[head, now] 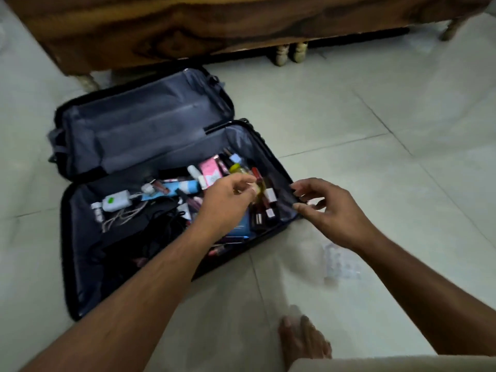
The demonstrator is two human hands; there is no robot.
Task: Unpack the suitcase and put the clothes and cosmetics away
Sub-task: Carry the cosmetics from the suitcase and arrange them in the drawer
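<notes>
suitcase (88,253) under both hands

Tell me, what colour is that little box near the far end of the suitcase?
Pink: the box shows in the head view, among cosmetics in the suitcase.

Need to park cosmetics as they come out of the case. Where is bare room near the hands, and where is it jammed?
Free: the floor tiles right of the suitcase, up to the wooden bed; also the case's far lid half, which shows only lining. Crowded: the near half under the left hand, packed with cosmetics and black clothes. A clear wrapper lies below the right hand.
</notes>
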